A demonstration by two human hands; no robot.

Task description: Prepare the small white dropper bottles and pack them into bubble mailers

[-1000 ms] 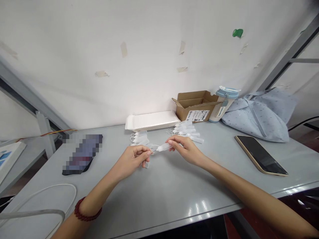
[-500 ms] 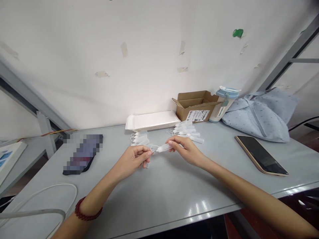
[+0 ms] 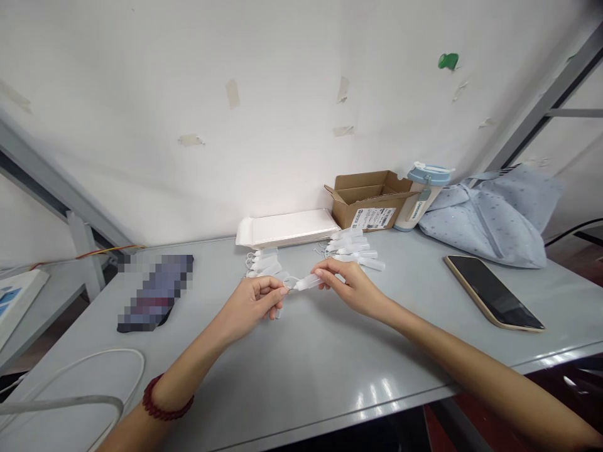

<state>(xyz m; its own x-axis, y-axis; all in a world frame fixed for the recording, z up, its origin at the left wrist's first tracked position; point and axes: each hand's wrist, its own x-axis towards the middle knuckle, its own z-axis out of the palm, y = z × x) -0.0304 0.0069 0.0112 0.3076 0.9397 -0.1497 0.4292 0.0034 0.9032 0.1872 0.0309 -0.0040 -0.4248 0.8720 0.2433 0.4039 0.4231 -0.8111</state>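
Note:
My right hand (image 3: 346,285) is closed around a small translucent white squeeze bottle (image 3: 308,282) with a thin metal needle tip pointing left. My left hand (image 3: 259,300) pinches thumb and finger together right at that tip; what lies between them is too small to make out. A thin white loop curves up from the bottle's neck. Behind my left hand lies a group of similar bottles (image 3: 266,265), partly covered by the hand. Several more bottles (image 3: 358,248) lie in a row beyond my right hand.
A flat white package (image 3: 289,227) lies against the wall, beside an open cardboard box (image 3: 372,210). Farther right are a blue-lidded cup (image 3: 421,198), a light blue cloth bag (image 3: 485,220) and a phone (image 3: 494,292). A blurred-out dark object (image 3: 157,292) and a white cable (image 3: 136,353) lie left.
Both hands stay almost in place, still meeting at the bottle's tip. The bottle has shifted very slightly left along with the right hand, and the whole view has shifted a little.

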